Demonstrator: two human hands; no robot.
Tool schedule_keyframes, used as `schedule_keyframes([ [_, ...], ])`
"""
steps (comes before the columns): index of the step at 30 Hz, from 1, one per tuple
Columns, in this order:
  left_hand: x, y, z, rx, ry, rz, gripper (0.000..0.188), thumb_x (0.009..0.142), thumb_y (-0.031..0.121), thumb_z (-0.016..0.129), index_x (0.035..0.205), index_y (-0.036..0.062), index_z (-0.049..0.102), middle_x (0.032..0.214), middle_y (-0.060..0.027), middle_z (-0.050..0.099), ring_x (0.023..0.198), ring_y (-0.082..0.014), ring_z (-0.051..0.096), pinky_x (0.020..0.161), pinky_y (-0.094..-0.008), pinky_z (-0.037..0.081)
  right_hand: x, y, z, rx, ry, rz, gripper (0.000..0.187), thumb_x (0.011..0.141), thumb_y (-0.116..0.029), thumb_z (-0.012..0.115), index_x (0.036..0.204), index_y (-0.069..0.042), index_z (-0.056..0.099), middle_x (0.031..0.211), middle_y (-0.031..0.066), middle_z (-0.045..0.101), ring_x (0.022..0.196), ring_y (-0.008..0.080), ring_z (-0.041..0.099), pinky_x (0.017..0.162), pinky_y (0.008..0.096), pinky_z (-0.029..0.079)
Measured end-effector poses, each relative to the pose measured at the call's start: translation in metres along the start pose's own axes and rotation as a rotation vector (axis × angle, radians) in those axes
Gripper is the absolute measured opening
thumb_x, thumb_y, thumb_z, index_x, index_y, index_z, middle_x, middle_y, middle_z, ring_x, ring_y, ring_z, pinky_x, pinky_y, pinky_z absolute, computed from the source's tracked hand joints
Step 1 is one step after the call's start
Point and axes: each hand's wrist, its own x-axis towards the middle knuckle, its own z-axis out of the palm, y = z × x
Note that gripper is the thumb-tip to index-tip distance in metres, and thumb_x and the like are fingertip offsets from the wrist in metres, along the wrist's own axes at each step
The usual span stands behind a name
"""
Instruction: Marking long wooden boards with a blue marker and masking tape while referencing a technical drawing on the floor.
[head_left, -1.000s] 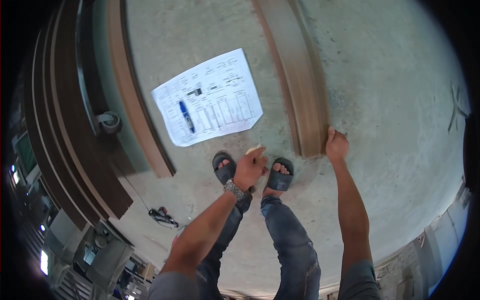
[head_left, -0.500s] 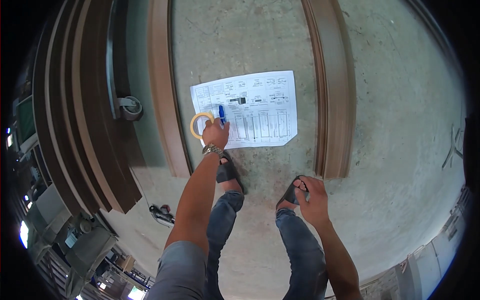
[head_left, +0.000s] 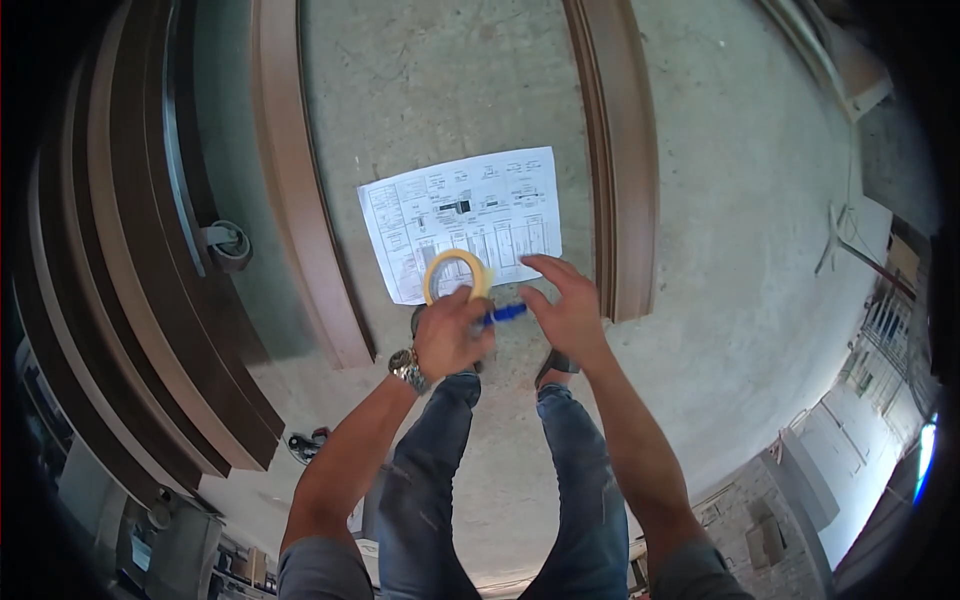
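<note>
Over the lower edge of a white printed drawing sheet [head_left: 405, 215], my left hand [head_left: 450, 335] is closed around a roll of yellowish tape [head_left: 478, 272] and a blue marker pen [head_left: 509, 313]. The tape ring stands up above the fingers, and the pen points out to the right. Close to the pen's free end is my right hand [head_left: 572, 308], thumb and forefinger spread, with no clear contact visible. Both the left fingers and the tape are slightly blurred. The sheet lies on the concrete floor, partly covered by the tape.
Long brown profiled boards lie on both sides, one left [head_left: 290, 200] and one right [head_left: 625, 170]. Further left is a stack of dark brown lengths [head_left: 130, 260] beside a caster wheel [head_left: 228, 245]. My sandalled feet stand just below the sheet.
My left hand has lifted the tape roll and the marker pen off the sheet and drawn them nearer. My right hand has come up from beside my knee toward the pen.
</note>
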Motion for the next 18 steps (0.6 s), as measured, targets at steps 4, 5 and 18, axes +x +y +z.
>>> schedule_keyframes([
  [4, 0.004, 0.060, -0.056, -0.131, -0.170, 0.055, 0.027, 0.072, 0.015, 0.071, 0.099, 0.0101, 0.068, 0.092, -0.0119, 0.062, 0.089, -0.0345, 0.063, 0.073, -0.0437, 0.052, 0.040, -0.047, -0.026, 0.359, -0.356, 0.396, 0.036, 0.086, -0.006, 0.074, 0.120, 0.000, 0.065, 0.103, 0.0113, 0.072, 0.095, 0.0145, 0.067, 0.083, 0.0308, 0.055],
  [5, 0.008, 0.070, -0.069, -0.150, -0.180, 0.079, 0.028, 0.073, 0.014, 0.072, 0.100, 0.0084, 0.068, 0.093, -0.0129, 0.063, 0.089, -0.0356, 0.064, 0.076, -0.0433, 0.052, 0.043, -0.055, -0.038, 0.461, -0.438, 0.514, 0.036, 0.085, -0.005, 0.075, 0.119, 0.001, 0.065, 0.099, 0.0096, 0.072, 0.092, 0.0136, 0.067, 0.082, 0.0300, 0.054],
  [18, 0.230, 0.219, -0.280, -0.231, -0.148, -0.065, 0.024, 0.086, 0.000, 0.062, 0.110, 0.0031, 0.064, 0.112, -0.0079, 0.068, 0.088, -0.0151, 0.063, 0.078, -0.0298, 0.050, 0.238, -0.122, -0.126, 1.277, 0.028, 0.576, 0.010, 0.084, 0.000, 0.074, 0.092, -0.002, 0.067, 0.086, 0.0032, 0.068, 0.080, 0.0100, 0.063, 0.075, 0.0238, 0.049],
])
